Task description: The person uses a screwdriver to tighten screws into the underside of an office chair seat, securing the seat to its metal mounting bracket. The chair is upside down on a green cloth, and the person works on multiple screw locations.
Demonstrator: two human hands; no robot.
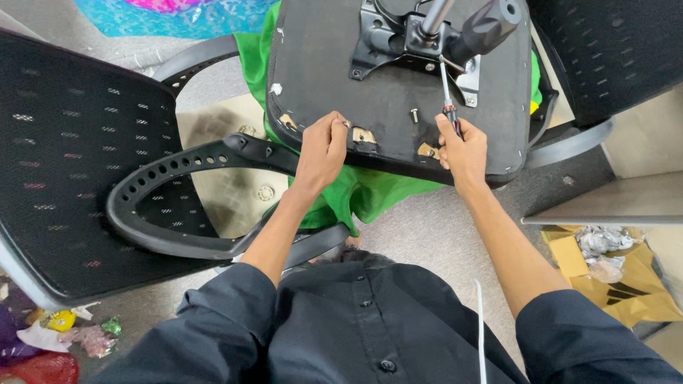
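An office chair seat (334,64) lies upside down in front of me, black underside up, with a metal mechanism plate (398,39) and gas cylinder (434,18) at its far side. My left hand (321,151) grips the seat's near edge beside a small brown patch (364,135). My right hand (462,151) holds a screwdriver (447,92) upright, its tip up near the mechanism plate. A loose bolt (414,114) stands on the seat between my hands.
A black mesh chair back (64,149) with a perforated lumbar support (171,171) lies at left. Green cloth (356,192) sits under the seat. Another black mesh panel (612,50) is at right. A cardboard box (612,270) with crumpled foil sits at lower right.
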